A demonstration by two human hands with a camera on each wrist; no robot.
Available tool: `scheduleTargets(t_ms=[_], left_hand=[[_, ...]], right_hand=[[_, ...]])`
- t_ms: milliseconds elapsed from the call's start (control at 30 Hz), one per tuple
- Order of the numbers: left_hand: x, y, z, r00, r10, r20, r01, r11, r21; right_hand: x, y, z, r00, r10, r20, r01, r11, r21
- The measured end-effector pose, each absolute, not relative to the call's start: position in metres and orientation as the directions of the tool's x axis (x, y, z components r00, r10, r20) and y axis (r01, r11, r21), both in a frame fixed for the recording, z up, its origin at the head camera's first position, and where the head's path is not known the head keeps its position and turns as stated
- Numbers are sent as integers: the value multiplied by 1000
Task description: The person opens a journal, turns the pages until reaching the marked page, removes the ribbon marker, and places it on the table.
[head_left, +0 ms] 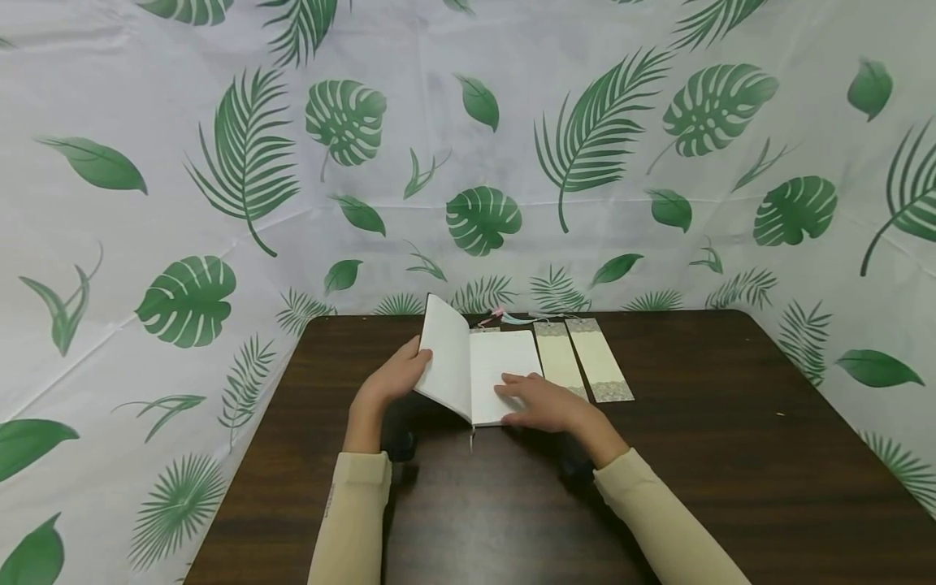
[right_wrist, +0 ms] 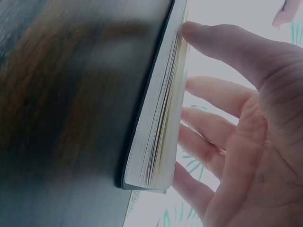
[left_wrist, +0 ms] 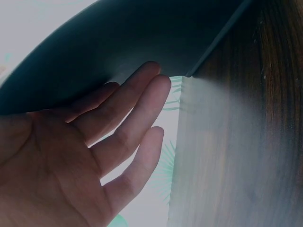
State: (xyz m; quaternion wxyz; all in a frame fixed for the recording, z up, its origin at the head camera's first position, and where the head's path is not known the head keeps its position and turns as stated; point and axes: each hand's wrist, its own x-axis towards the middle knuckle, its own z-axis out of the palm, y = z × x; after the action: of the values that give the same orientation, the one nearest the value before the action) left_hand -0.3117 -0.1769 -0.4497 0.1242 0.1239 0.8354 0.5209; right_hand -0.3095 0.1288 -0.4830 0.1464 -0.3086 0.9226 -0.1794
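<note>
A notebook (head_left: 504, 351) lies spread on the table, its pages blank and white. My left hand (head_left: 391, 378) holds its lifted left side (head_left: 444, 353), thumb over the page edge and fingers behind; the left wrist view shows those fingers against the dark cover (left_wrist: 128, 42). On the right page, my right hand (head_left: 548, 404) rests with fingertips spread. From the right wrist view, thumb and fingers touch the top of the page block (right_wrist: 158, 127) near its edge. A thin ribbon marker (head_left: 471, 441) hangs from the notebook's lower end.
Two cream bookmarks (head_left: 556, 349) (head_left: 600, 357) with patterned ends lie right of the notebook, one partly under my right hand. Pale blue and pink tassels (head_left: 498, 312) lie along the back of the dark wooden table (head_left: 731, 439). A leaf-print cloth (head_left: 409, 219) hangs behind.
</note>
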Motion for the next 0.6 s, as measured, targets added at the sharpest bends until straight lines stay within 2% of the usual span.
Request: scheduleTargets(t_ms=[600], left_hand=[[-308,-176,-448,-939,332,-90,69,437,897]], right_hand=[[-311,131,-487,-769,-619,-157,-510,743,-433]])
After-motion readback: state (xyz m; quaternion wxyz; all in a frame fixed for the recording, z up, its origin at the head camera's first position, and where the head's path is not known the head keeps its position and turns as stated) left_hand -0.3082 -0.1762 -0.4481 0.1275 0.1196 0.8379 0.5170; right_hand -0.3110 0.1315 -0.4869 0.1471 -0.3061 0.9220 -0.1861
